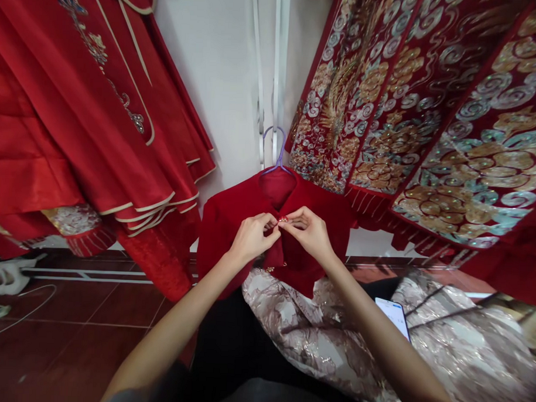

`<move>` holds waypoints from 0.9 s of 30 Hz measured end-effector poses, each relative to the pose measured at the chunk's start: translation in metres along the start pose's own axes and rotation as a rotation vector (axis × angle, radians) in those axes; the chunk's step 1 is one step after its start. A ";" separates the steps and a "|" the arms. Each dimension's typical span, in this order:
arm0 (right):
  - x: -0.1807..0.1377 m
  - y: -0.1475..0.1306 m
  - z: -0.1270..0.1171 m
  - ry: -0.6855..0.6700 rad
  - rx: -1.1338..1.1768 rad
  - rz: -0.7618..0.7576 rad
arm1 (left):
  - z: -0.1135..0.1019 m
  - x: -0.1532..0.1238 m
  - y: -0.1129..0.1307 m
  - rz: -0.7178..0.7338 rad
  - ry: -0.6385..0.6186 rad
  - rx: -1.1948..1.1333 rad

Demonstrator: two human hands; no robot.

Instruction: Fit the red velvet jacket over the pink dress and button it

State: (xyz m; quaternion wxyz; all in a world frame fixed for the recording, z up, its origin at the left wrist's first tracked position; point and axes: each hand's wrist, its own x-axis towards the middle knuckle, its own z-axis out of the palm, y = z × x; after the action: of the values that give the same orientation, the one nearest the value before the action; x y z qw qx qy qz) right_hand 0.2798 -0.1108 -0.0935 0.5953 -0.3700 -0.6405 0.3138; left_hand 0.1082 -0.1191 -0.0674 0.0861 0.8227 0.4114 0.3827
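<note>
A dark red jacket (223, 223) with a collar hangs in front of me on a thin purple hanger (279, 160). Both my hands meet at its front, just below the neck opening. Between the fingertips of my right hand (309, 233) is a small red and gold button (283, 220). My left hand (254, 238) pinches the jacket's front edge right beside the button, its fingers closed and partly hiding the cloth. Lower on the front, a second gold button (269, 269) shows below my hands.
Red garments with pale piping (164, 162) hang at the left. Heavily embroidered red and gold panels (385, 111) hang at the right. Shiny patterned fabric (307, 331) lies below the jacket, with a lit phone (392, 317) by my right forearm. White rack poles (279, 66) stand behind.
</note>
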 end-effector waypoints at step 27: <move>-0.059 -0.021 -0.010 -0.254 0.026 0.123 | 0.051 -0.041 -0.034 -0.462 -0.241 -0.585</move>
State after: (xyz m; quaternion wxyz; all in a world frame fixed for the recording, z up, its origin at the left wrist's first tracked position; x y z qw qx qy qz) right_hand 0.2886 -0.1720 -0.1062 0.4937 -0.3579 -0.6828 0.4024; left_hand 0.1077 -0.1189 -0.1415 0.4485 0.6884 0.4462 0.3548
